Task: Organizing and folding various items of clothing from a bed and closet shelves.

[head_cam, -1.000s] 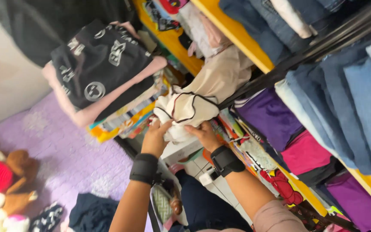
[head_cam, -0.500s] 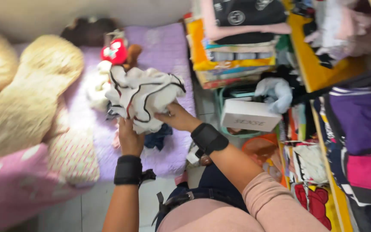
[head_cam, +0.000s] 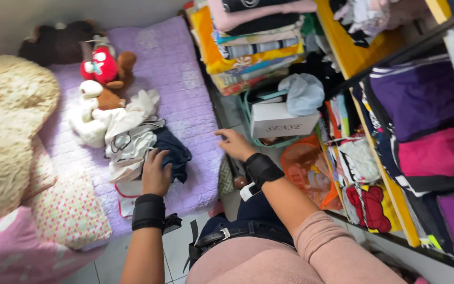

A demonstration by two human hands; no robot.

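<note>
The left hand (head_cam: 156,173) lies flat and open on a pile of clothes (head_cam: 132,139) on the purple mat (head_cam: 177,68), touching a dark blue cloth (head_cam: 172,150). The right hand (head_cam: 235,144) hangs open over the mat's right edge and holds nothing. Just right of it, a green basket (head_cam: 246,113) holds a white box (head_cam: 282,120) and a pale blue cloth (head_cam: 305,92). Near that, an orange net basket (head_cam: 306,168) sits by the shelves (head_cam: 363,47) full of folded clothes.
</note>
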